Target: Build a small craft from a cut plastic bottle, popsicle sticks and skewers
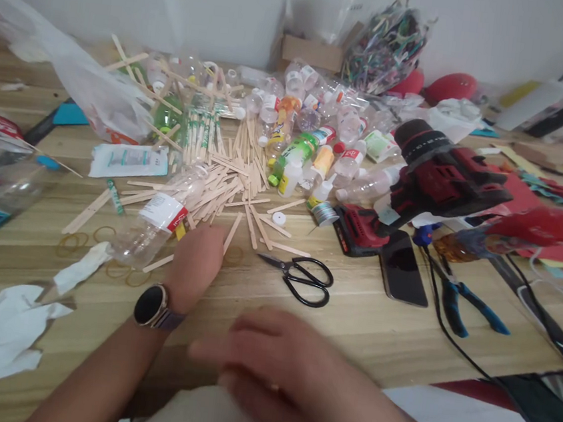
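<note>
My left hand (198, 263), with a watch on the wrist, reaches over the table at the near edge of a pile of wooden sticks (229, 182). Its fingers are hidden behind the back of the hand, close to a small yellow object (180, 230). A clear plastic bottle (154, 221) with a white and red label lies just left of it. My right hand (261, 356) hovers near the table's front edge, blurred by motion, its fingers smeared. Black-handled scissors (304, 278) lie beyond the right hand.
Many plastic bottles (301, 146) crowd the back centre. At right are a red and black drill (440, 181), a phone (403, 267) and blue-handled pliers (470, 305). Rubber bands (74, 241) and white tissue (1, 336) lie at left.
</note>
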The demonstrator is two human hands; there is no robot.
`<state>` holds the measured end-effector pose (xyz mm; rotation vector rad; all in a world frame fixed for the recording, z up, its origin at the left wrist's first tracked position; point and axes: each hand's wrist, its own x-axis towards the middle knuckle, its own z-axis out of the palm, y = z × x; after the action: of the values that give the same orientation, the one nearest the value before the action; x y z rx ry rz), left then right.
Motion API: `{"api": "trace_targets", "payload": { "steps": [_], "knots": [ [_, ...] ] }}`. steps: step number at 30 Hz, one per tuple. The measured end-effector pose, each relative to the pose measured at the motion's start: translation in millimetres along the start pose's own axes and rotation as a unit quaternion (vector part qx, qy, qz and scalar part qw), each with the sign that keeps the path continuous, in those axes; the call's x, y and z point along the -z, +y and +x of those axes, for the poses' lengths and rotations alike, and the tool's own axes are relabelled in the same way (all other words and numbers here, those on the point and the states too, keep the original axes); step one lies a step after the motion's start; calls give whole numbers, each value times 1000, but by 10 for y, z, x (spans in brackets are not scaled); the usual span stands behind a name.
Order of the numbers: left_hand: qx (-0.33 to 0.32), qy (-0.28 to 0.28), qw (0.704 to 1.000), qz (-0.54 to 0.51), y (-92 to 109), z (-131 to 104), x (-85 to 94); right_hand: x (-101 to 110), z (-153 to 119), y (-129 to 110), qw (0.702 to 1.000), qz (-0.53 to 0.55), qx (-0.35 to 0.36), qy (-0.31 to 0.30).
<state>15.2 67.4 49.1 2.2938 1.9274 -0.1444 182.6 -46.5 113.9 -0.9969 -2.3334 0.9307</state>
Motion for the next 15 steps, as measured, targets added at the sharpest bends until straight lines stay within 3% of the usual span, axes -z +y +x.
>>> {"api": "trace_targets", "payload": {
  "steps": [2, 5, 8, 11, 15],
  "knots": [
    [-2, 0, 1000, -4, 2, -8, 31, -6, -64, 288, 993, -95, -57, 40],
    [-17, -5, 1000, -17, 21, -3, 51, -41, -294, 781, 946, -278, -143, 86],
    [-14, -19, 999, -25, 51, 41, 35, -81, -519, 1139, 908, -361, -186, 105],
    [7, -30, 999, -30, 79, 109, 20, -125, -603, 1273, 897, -388, -187, 96],
    [22, -38, 998, -39, 87, 153, 71, -137, -557, 1265, 892, -410, -172, 82]
  ]
}}
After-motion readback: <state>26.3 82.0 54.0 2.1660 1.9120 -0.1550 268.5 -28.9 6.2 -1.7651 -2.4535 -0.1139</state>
